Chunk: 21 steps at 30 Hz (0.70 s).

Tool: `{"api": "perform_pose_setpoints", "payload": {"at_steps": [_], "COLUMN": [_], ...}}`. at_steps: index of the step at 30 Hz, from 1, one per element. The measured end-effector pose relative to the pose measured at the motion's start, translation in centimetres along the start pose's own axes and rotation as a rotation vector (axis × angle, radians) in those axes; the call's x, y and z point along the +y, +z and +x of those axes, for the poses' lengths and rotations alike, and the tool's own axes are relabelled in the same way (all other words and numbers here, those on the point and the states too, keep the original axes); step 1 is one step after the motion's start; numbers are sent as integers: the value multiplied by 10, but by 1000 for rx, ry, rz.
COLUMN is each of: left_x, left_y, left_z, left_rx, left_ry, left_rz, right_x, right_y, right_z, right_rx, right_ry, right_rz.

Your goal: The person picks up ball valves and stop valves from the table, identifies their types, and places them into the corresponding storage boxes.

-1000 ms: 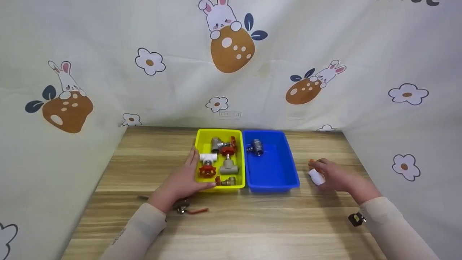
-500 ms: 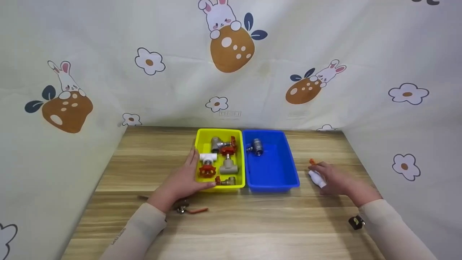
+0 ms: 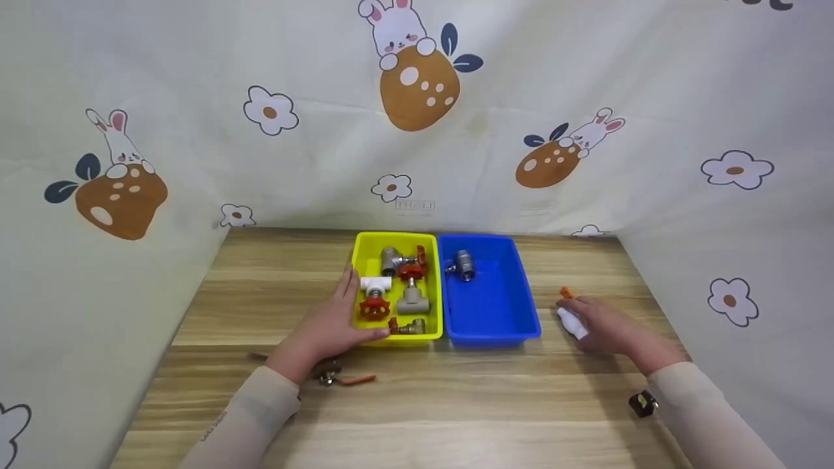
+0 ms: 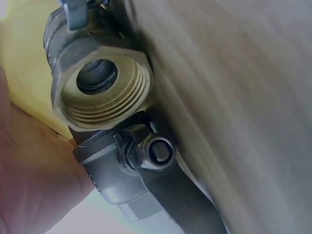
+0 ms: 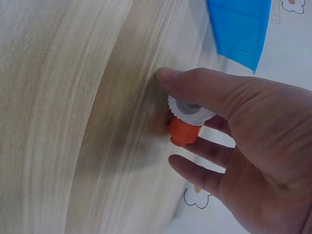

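My left hand (image 3: 329,324) rests against the left side of the yellow bin (image 3: 399,236), its fingers straight along the wall and the thumb over the front rim. Inside lie several valves, among them a white tee-shaped valve (image 3: 376,284) with a red handwheel and a grey one (image 3: 413,301). To the right of the blue bin (image 3: 485,342), my right hand (image 3: 606,326) pinches a white plastic valve (image 3: 571,322) with an orange end (image 5: 184,130), low over the table. In the right wrist view the thumb covers part of its white body.
A metal ball valve (image 3: 463,266) lies in the blue bin's back left. Below my left wrist are metal valves, one with a red lever (image 3: 358,380); the left wrist view shows a threaded opening (image 4: 105,87) and a dark lever (image 4: 183,195). A patterned cloth (image 3: 482,150) encloses the table.
The white valve has turned slightly in my right fingers, so more of its length shows. My left hand and both bins have stayed in place.
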<state>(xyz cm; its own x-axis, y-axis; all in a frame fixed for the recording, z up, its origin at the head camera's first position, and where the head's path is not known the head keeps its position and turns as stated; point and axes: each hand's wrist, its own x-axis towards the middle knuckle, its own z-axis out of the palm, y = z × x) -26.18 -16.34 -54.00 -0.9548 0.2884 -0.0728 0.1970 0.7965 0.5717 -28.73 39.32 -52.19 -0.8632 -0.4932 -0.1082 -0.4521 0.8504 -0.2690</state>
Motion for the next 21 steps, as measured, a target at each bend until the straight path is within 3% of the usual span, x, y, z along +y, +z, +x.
{"api": "perform_pose_setpoints", "payload": {"at_steps": [5,21], "left_x": [-2,-1], "left_y": [1,2], "left_z": [2,1], "left_rx": [14,12], "left_ry": [17,6], "left_rz": [6,0], "right_x": [3,5], "right_y": [0,-1], "right_z": [0,2], "right_rx": [45,-6], "right_ry": [-70,-5], "right_rz": [13,93]}}
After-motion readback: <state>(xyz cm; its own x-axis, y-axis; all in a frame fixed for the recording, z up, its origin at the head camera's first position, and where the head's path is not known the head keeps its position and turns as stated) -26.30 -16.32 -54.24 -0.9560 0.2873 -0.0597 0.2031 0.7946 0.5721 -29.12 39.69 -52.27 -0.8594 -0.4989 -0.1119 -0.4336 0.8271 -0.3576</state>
